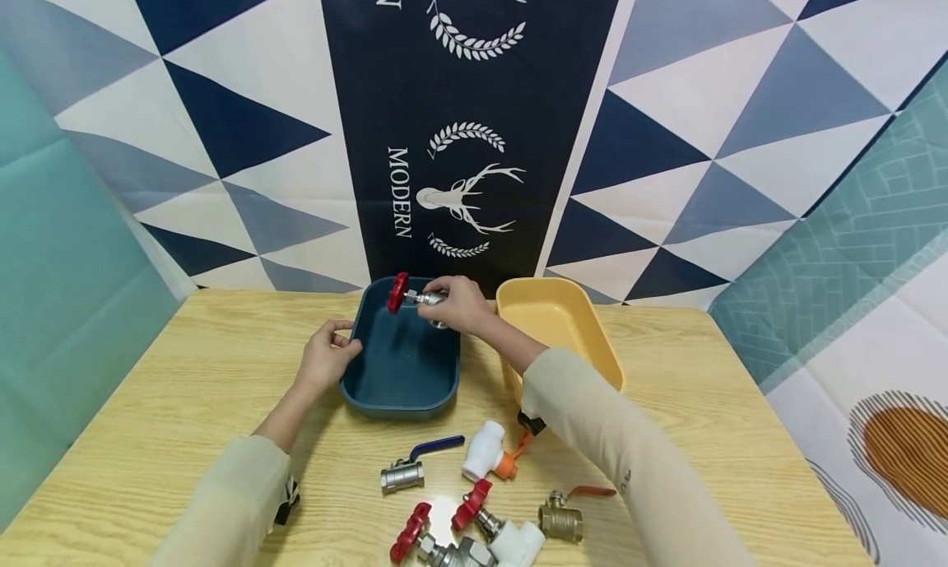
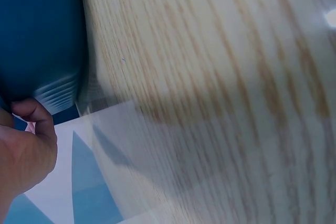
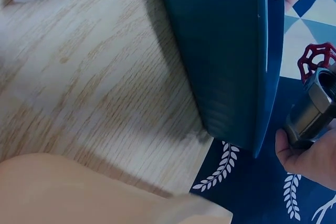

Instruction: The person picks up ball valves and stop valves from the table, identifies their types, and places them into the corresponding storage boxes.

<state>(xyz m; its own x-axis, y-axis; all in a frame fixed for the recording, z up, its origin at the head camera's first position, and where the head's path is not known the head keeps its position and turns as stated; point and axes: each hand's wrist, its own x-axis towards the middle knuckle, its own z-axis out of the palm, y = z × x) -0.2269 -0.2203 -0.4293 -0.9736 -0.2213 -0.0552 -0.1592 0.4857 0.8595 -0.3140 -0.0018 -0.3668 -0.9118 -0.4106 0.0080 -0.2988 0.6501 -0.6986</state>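
My right hand [image 1: 459, 305] grips a metal gate valve [image 1: 420, 298] by its body, over the far part of a dark blue bin [image 1: 403, 408]. The valve's red handwheel [image 1: 397, 293] points left, away from the fingers. In the right wrist view, the hexagonal end of the valve body [image 3: 311, 113] shows above the fingertips, higher than the bin's rim. At the bin's left side, my left hand [image 1: 326, 357] holds the rim between thumb and fingers. The left wrist view shows that hand [image 2: 29, 150] with curled fingers at the bin's outer wall [image 2: 42, 35].
A yellow bin [image 1: 607, 349] stands to the right, partly behind my right forearm. Nearer on the table lie a blue-levered ball valve [image 1: 402, 476], a white plastic valve [image 1: 484, 452] with an orange handle, a brass ball valve [image 1: 560, 522] and two red-wheeled valves. A patterned backdrop rises behind.
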